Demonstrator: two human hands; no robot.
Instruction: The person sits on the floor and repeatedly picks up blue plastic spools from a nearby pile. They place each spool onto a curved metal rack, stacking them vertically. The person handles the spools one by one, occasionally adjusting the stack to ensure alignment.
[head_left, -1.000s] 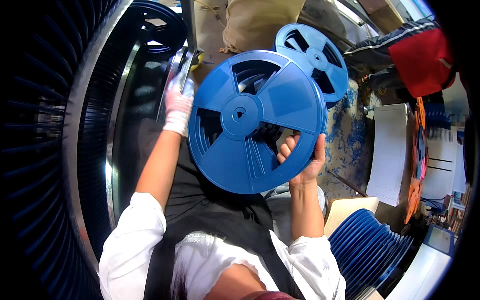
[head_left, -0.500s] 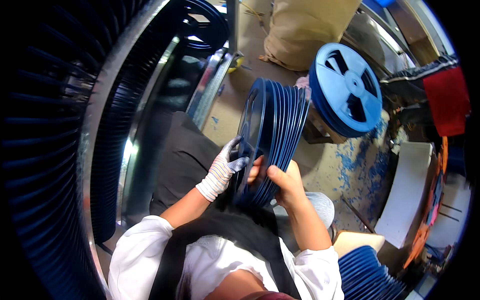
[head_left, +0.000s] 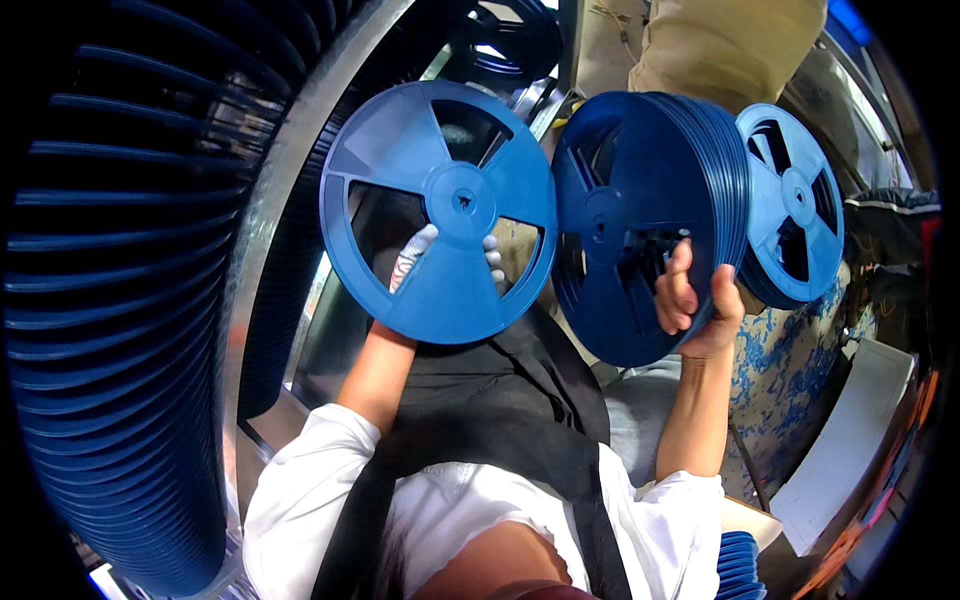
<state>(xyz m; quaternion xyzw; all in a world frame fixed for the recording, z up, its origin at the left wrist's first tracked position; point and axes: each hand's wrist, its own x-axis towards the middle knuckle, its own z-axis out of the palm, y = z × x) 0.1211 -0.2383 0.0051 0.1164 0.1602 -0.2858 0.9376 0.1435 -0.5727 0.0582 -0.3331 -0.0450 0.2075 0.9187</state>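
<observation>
A blue plastic reel (head_left: 455, 290) faces me on the left, with one flat solid sector and open windows around its hub. My left hand (head_left: 408, 258), in a striped white glove, grips it through the windows; the thumb shows on one side of a sector and fingertips on the other, the palm hidden behind. Just right of it, a thick stack of dark blue reels (head_left: 665, 140) stands tilted on edge. My bare right hand (head_left: 705, 305) is closed on the stack's lower right rim, fingers curled in at a window and thumb at the outer edge.
Long rows of blue reels (head_left: 120, 330) fill the left, beside a metal rail (head_left: 262, 210). More lighter blue reels (head_left: 797, 196) are stacked behind my right hand. A tan sack (head_left: 720, 50) stands far off. Blue scraps (head_left: 775, 370) litter the floor near a white panel (head_left: 850, 430).
One reel has come apart from the stack and moved left in my left hand, its face turned toward me. The stack has turned in my right hand. The whole view has shifted.
</observation>
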